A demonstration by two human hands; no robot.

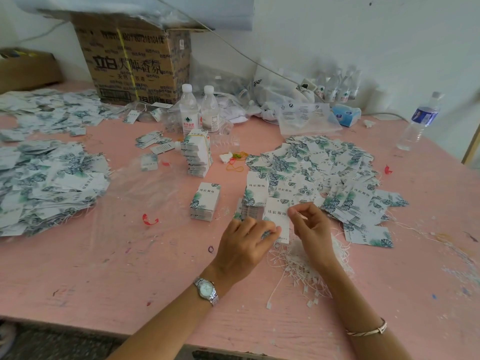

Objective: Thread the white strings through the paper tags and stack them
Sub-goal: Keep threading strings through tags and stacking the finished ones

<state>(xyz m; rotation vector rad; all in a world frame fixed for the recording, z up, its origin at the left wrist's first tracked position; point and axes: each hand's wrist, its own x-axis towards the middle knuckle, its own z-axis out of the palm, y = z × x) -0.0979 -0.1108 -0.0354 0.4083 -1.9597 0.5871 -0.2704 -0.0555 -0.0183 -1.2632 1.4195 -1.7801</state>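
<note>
Two loose heaps of leaf-printed tags flank the work: one heap (324,167) just beyond the hands on the right, the other heap (46,183) well apart on the left. A short stack (205,201) of squared tags stands near the left grip, and a taller stack (197,157) stands behind it in front of two water bottles (189,110) and a cardboard box (135,63). A tangle of white strings (306,266) lies on the pink worktop (130,268) under the right wrist, partly hidden by it.

The left grip (244,245), wristwatch (206,291) on its arm, is knuckles up and pinches the near left corner of the paper tag (276,216) between thumb and fingers. The right grip (311,227) has its fingers curled, thumb and forefinger closed on a thin white string (302,216) at the tag's far right corner.

The tag is held just above the worktop between the hands, printed face up. Its long axis runs from near to far, leaning slightly right, and its far end touches the right fingertips. Another stack (253,201) stands just behind it.
</note>
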